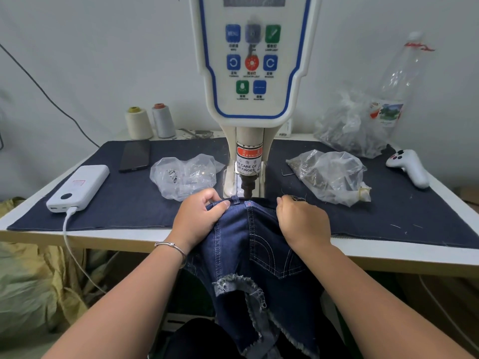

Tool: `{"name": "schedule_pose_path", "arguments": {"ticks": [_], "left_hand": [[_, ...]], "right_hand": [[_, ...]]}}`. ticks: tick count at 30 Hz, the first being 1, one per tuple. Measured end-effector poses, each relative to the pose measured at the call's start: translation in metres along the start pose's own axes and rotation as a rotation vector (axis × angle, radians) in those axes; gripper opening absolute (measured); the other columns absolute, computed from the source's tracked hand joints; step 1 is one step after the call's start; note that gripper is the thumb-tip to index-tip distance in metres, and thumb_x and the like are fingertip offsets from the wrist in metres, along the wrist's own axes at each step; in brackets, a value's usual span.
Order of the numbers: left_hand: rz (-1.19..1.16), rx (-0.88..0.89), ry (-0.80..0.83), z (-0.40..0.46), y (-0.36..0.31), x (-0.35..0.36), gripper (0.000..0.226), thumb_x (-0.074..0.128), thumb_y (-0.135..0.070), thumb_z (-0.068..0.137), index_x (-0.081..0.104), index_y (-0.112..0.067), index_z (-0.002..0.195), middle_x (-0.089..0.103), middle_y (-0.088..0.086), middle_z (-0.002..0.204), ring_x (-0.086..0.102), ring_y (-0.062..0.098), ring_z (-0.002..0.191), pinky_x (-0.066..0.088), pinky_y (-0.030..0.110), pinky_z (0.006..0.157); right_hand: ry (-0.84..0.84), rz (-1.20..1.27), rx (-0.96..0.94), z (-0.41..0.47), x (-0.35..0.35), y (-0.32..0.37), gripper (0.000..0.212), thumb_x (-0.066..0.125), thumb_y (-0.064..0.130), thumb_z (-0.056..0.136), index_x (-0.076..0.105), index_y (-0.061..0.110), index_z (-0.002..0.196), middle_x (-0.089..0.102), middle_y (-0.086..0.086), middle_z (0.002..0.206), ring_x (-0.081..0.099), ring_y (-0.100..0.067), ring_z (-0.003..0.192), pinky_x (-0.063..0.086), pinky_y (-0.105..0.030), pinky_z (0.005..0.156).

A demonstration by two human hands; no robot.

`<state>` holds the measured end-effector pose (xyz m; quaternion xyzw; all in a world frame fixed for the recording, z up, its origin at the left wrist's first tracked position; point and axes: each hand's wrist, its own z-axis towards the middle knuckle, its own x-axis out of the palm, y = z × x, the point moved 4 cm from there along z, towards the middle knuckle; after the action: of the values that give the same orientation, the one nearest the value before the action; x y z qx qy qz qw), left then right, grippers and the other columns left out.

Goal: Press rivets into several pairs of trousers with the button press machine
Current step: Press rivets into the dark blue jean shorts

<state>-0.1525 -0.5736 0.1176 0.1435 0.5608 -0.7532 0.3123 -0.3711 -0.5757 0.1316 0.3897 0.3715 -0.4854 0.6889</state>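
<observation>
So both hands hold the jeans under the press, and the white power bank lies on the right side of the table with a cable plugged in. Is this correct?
Not quite. The power bank lies on the left side of the table, not the right, as the head view shows. The rest holds: the left hand and right hand hold the jeans under the press, cable plugged in.

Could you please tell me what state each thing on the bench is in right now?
trousers: waistband under the press head, legs hanging off the table edge.
left hand: grips the waistband.
right hand: grips the waistband.
press head: raised above the fabric.
power bank: cable plugged in.
phone: screen dark.
plastic bottle: empty, leaning on the wall.
left plastic bag: open, crumpled.
</observation>
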Motion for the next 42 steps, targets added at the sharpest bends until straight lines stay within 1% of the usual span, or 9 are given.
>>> {"name": "schedule_pose_path", "arguments": {"ticks": [8,12,15,19,22,26,31,34,42], "left_hand": [[0.001,-0.008,0.003,0.0,0.0,0.0,0.028,0.073,-0.024,0.087,0.056,-0.017,0.068,0.046,-0.008,0.054,0.041,0.003,0.052,0.033,0.017,0.054],[-0.003,-0.001,0.012,0.0,0.0,-0.002,0.026,0.072,-0.025,0.088,0.057,-0.016,0.069,0.052,-0.001,0.06,0.042,0.003,0.055,0.034,0.016,0.056],[-0.001,-0.003,0.016,-0.001,-0.001,-0.002,0.025,0.072,-0.026,0.087,0.058,-0.016,0.07,0.059,0.011,0.067,0.043,0.005,0.057,0.034,0.015,0.056],[-0.005,-0.008,0.017,-0.001,-0.002,-0.002,0.025,0.073,-0.023,0.087,0.057,-0.014,0.07,0.056,0.009,0.064,0.042,0.005,0.058,0.033,0.015,0.055],[-0.006,-0.003,0.015,-0.001,-0.003,-0.003,0.025,0.073,-0.021,0.088,0.057,-0.013,0.07,0.059,0.016,0.068,0.041,0.005,0.058,0.034,0.014,0.056],[-0.003,0.004,0.008,-0.001,-0.003,-0.003,0.025,0.072,-0.022,0.088,0.057,-0.014,0.069,0.054,0.005,0.062,0.043,0.003,0.057,0.034,0.013,0.056],[-0.017,-0.008,0.004,-0.001,-0.001,-0.001,0.026,0.073,-0.022,0.087,0.057,-0.015,0.068,0.05,-0.003,0.059,0.041,0.004,0.055,0.034,0.015,0.055],[-0.019,-0.016,0.007,-0.001,-0.001,0.0,0.027,0.073,-0.025,0.088,0.057,-0.017,0.068,0.05,-0.005,0.059,0.041,0.003,0.055,0.034,0.015,0.056],[0.03,-0.02,0.059,-0.001,-0.005,-0.001,0.029,0.062,-0.046,0.087,0.061,-0.023,0.069,0.06,-0.007,0.065,0.053,0.008,0.065,0.04,0.027,0.063]], "right_hand": [[-0.025,-0.058,-0.009,0.001,0.001,-0.002,0.041,0.029,0.024,0.106,0.06,0.004,0.086,0.068,-0.014,0.073,0.065,-0.034,0.064,0.029,-0.03,0.053],[-0.018,-0.083,0.021,0.0,0.002,-0.002,0.042,0.029,0.023,0.106,0.06,0.004,0.087,0.069,-0.014,0.073,0.065,-0.034,0.065,0.03,-0.03,0.053],[-0.008,-0.079,0.033,0.0,0.002,-0.002,0.041,0.032,0.021,0.105,0.061,0.002,0.084,0.067,-0.015,0.067,0.064,-0.034,0.059,0.025,-0.028,0.049],[0.001,-0.07,0.037,0.0,-0.002,0.0,0.037,0.04,0.018,0.103,0.061,0.002,0.077,0.064,-0.015,0.058,0.062,-0.033,0.05,0.024,-0.026,0.047],[-0.03,-0.041,0.039,-0.001,-0.005,0.001,0.034,0.054,0.011,0.098,0.06,-0.001,0.067,0.058,-0.015,0.047,0.056,-0.032,0.038,0.024,-0.023,0.044],[-0.071,-0.004,0.033,-0.001,-0.006,0.001,0.033,0.061,0.006,0.093,0.058,-0.002,0.061,0.054,-0.016,0.042,0.051,-0.032,0.033,0.021,-0.021,0.044],[-0.041,-0.019,0.026,-0.002,-0.002,-0.001,0.036,0.045,0.016,0.102,0.061,0.0,0.074,0.061,-0.016,0.053,0.058,-0.034,0.045,0.02,-0.025,0.046],[-0.074,0.011,0.026,-0.003,-0.006,0.0,0.036,0.047,0.015,0.101,0.06,-0.001,0.072,0.06,-0.016,0.052,0.057,-0.034,0.043,0.024,-0.026,0.046],[-0.119,0.057,0.044,-0.004,-0.008,-0.002,0.04,0.033,0.027,0.105,0.06,0.004,0.087,0.066,-0.012,0.07,0.059,-0.033,0.06,0.024,-0.03,0.051]]}}
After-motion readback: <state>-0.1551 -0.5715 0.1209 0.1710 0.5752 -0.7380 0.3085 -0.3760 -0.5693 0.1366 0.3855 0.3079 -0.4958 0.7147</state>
